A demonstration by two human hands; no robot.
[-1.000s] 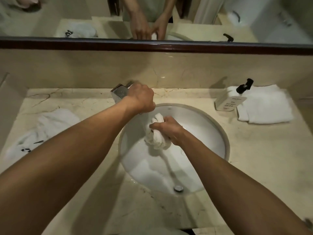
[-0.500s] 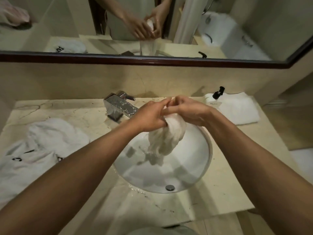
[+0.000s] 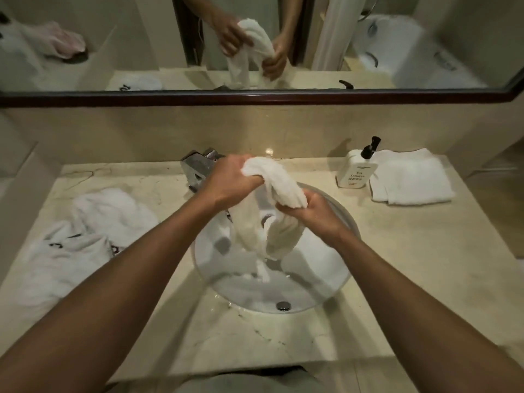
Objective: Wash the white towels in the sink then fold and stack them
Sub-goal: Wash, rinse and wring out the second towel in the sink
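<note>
Left hand [image 3: 231,181] and right hand [image 3: 314,212], fingers curled tight, each grip one end of a wet white towel [image 3: 272,199] bunched above the sink [image 3: 348,222]; its tails hang into the basin.

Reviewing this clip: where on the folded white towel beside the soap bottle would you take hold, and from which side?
Grip the folded towel at its near edge, coming from the front. It lies flat on the counter; the soap bottle stands close against its left side, the wall is behind, and the near and right edges look free. Probably pinch all layers together so the fold keeps.
</note>
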